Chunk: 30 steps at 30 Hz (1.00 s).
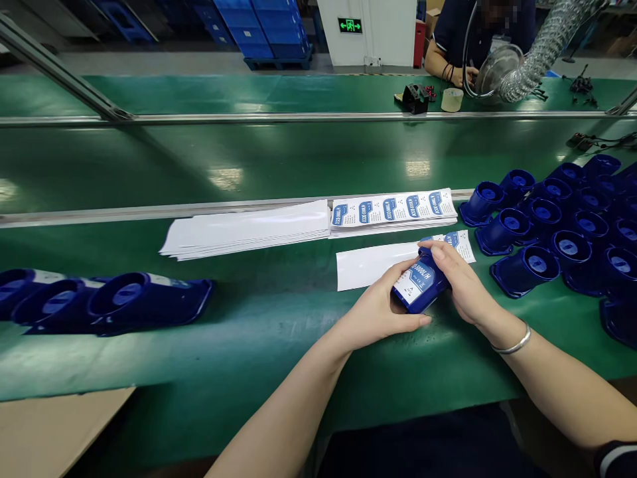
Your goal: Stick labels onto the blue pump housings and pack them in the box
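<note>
Together, left hand (pixel 375 312) and right hand (pixel 462 282) angled inward, fingers (pixel 442 253) clasping a labelled blue housing (pixel 422 284), forearms converging.

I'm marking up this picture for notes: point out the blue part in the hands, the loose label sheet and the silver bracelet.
Held blue part (pixel 421 281): head view, on its labelled face.
Loose label sheet (pixel 377 265): head view, on its blank stretch.
Silver bracelet (pixel 519 344): head view, on its band.
</note>
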{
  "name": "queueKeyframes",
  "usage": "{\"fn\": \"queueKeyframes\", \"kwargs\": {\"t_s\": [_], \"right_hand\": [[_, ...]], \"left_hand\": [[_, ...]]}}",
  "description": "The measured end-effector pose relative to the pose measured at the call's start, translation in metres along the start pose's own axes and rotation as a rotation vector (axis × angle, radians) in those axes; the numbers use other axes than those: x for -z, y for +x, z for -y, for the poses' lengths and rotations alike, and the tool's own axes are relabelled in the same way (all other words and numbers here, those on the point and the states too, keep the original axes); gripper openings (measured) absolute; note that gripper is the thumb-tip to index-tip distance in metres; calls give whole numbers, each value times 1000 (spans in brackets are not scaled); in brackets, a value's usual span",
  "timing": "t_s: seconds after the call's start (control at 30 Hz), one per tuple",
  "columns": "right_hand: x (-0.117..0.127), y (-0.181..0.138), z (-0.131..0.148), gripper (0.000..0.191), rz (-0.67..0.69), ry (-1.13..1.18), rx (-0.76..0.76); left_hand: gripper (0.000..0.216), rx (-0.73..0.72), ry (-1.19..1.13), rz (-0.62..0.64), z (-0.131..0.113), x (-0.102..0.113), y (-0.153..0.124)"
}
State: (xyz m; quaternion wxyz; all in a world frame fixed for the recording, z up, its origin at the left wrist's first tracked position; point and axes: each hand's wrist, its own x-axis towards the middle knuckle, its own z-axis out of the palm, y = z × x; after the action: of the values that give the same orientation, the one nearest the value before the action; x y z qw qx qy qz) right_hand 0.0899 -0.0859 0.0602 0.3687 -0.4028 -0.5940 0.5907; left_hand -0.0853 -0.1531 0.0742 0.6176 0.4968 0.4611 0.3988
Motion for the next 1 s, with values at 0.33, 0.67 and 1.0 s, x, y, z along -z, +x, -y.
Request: {"fn": "queueKeyframes", "kwargs": {"t_s": [0.33, 0.67, 1.0], "right_hand": [[-1, -12, -6, 47, 87, -206, 466], [1, -11, -11, 51, 115, -271, 762], [3, -8, -14, 54, 114, -268, 860]], "left_hand": [[26, 173, -631, -255, 7, -3, 9], [18, 133, -785, -179, 5, -8, 5], [23, 135, -774, -169, 4, -9, 2]]}}
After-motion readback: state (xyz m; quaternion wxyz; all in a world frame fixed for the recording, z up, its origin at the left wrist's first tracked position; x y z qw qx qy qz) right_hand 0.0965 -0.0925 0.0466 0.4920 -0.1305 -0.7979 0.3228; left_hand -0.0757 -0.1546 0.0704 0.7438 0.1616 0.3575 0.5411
